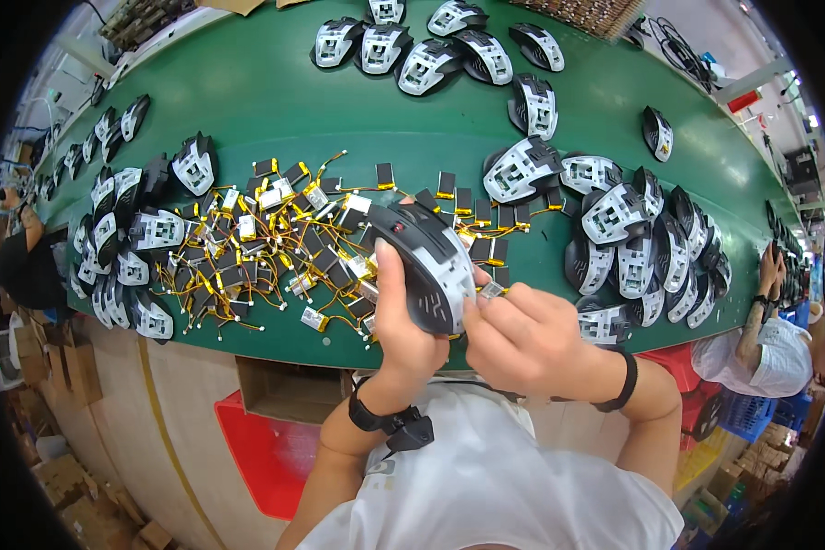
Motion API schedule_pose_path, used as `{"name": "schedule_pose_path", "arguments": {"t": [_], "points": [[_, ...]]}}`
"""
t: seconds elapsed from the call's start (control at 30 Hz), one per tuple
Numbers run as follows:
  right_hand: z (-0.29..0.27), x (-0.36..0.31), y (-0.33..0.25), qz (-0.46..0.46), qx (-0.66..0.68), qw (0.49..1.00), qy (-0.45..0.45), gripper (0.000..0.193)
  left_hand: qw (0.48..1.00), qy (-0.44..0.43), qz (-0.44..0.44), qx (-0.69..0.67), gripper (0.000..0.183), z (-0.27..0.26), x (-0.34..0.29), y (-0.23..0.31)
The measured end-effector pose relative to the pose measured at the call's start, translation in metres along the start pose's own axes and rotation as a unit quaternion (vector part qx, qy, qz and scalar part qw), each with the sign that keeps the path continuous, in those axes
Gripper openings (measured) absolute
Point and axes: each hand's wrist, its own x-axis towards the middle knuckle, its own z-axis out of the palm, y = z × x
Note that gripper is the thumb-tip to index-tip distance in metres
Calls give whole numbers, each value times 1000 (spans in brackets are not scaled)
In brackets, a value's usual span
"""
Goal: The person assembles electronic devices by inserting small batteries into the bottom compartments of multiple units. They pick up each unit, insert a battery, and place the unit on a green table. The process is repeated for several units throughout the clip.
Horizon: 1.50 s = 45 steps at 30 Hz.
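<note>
My left hand (401, 316) is wrapped round a black-and-grey computer mouse (442, 259), thumb along its near left side, holding it tilted above the table. My right hand (527, 341) is pinched closed against the mouse's lower right edge. Right at its fingertips shows a small silver battery (492, 290); whether the fingers grip it or its wire is hidden. Left of the mouse spreads a pile of small flat batteries (247, 261) with yellow tape and thin leads. More dark batteries (497, 251) lie in loose rows behind and right of the mouse.
Partly assembled mice crowd the green table (275, 105): a heap at right (634, 261), a stack at left (105, 240), a group at the far side (428, 66). A red bin (257, 458) stands below the edge. Other people work at both ends.
</note>
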Motion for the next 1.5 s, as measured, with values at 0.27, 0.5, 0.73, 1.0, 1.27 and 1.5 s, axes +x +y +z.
{"name": "schedule_pose_path", "arguments": {"t": [0.27, 0.5, 0.73, 1.0, 1.27, 1.5], "points": [[-2, -9, -5, 114, 129, 985, 29, 22, 996, -48, 73, -34, 68, 12, 2, 5], [1, -13, -6, 442, 644, 624, 26, 30, 981, -129, 148, -1, 76, 13, 7, 7], [6, -6, -5, 432, 719, 544, -40, 21, 975, -161, 135, 75, 88, 5, 6, 10], [-2, -6, -10, 391, 742, 542, -49, 22, 976, -164, 127, 67, 95, 3, 3, 14], [2, -7, -12, 410, 742, 527, -50, 22, 969, -137, 181, 94, 82, 14, -3, 11], [10, -14, -10, 424, 722, 541, -75, 23, 962, -120, 187, 160, 77, 10, -6, 12]]}}
